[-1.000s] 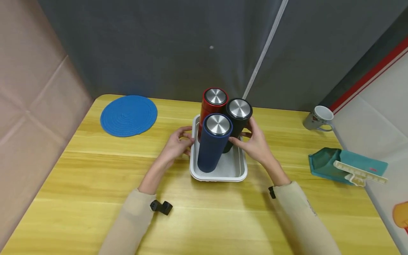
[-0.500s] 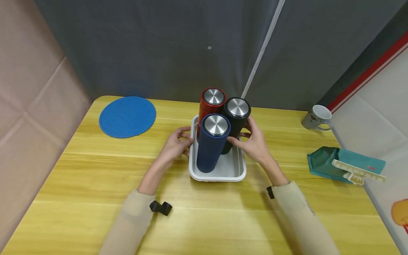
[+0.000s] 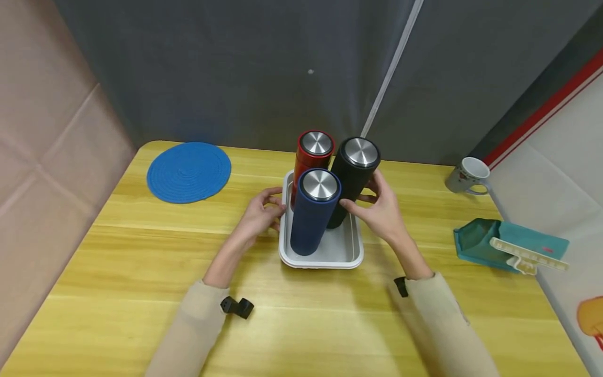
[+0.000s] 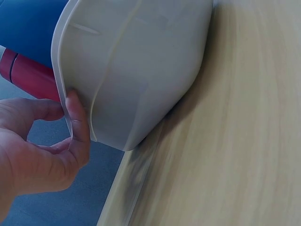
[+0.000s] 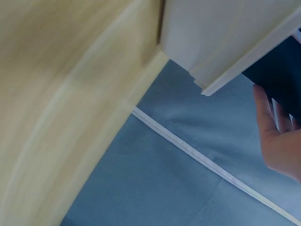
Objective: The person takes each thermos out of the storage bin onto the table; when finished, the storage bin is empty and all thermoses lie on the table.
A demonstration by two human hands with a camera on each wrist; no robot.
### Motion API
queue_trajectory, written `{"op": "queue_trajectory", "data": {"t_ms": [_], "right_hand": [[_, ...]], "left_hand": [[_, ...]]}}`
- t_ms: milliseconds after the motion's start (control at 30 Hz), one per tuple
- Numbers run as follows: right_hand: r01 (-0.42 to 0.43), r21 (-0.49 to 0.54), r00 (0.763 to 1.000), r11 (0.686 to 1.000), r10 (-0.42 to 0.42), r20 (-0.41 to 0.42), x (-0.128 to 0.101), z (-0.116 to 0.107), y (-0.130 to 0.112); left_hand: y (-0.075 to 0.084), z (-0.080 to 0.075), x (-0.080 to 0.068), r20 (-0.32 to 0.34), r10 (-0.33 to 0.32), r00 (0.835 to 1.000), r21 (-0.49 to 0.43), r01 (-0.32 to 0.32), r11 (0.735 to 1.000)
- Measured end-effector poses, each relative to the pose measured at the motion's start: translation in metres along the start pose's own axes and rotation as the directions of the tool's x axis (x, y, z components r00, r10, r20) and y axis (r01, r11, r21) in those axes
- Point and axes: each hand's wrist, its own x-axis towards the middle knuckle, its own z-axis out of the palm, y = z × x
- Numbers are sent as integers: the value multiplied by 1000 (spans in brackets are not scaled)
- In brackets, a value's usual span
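Observation:
Three vacuum flasks with silver lids are grouped in a white plastic tray [image 3: 346,254]: a blue flask [image 3: 313,220] in front, a red flask [image 3: 314,157] behind it, and a black flask [image 3: 353,175] at the right. My right hand [image 3: 382,212] grips the black flask, thumb on the near side and fingers round the far side. The flask leans to the right at the top; its base is partly hidden by the blue one. At the tray's left edge, my left hand [image 3: 259,212] pinches the rim, and the left wrist view shows thumb and fingers [image 4: 79,125] on either side of it.
A round blue placemat [image 3: 189,173] lies at the back left of the wooden table [image 3: 301,324]. Toward the right are a patterned mug [image 3: 468,175] and a teal dustpan-like scoop [image 3: 511,243] with a cream clip. A dark curtain [image 3: 235,68] hangs behind the table.
The black flask has risen slightly and shifted to the right, with my right hand moving along. My left hand, the tray and the other two flasks stay put.

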Motion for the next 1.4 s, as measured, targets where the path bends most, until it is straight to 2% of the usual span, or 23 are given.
{"op": "queue_trajectory", "data": {"t_ms": [300, 533, 833, 1400], "right_hand": [[9, 0, 999, 1000, -9, -37, 5, -3, -5], [7, 67, 997, 998, -2, -76, 7, -4, -12], [37, 97, 995, 995, -27, -96, 7, -8, -24], [68, 76, 984, 995, -54, -169, 13, -29, -39]], "left_hand": [[0, 0, 1, 2, 2, 1000, -2, -2, 1000], [-2, -1, 0, -4, -10, 1000, -9, 10, 1000], [-2, -1, 1, 4, -7, 1000, -10, 7, 1000], [-1, -1, 2, 28, 5, 1000, -23, -5, 1000]]}}
